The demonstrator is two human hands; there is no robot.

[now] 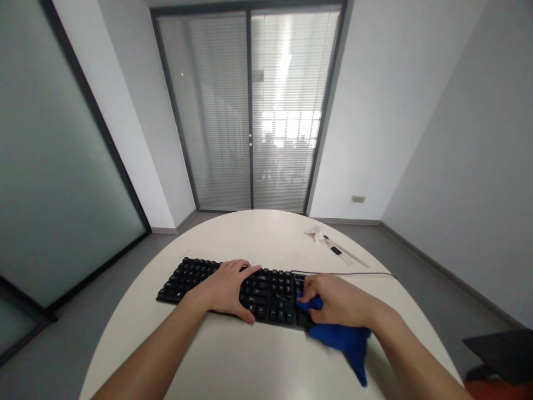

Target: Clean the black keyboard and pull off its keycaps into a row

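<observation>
A black keyboard [259,291] lay across the pale tabletop [250,239]. The left hand [227,288] rested over its middle, fingers spread, that grip released. Farther right, the right hand [333,298] had its grip clenched around a bunched blue cloth [342,335] at the keyboard's right end, the loose part trailing nearer the person. Beyond that hand lay thin rods [347,251], and a dark cable [366,273] reached the tabletop's right edge.

Single head-worn view from close above the round table [250,239], forward and down
</observation>
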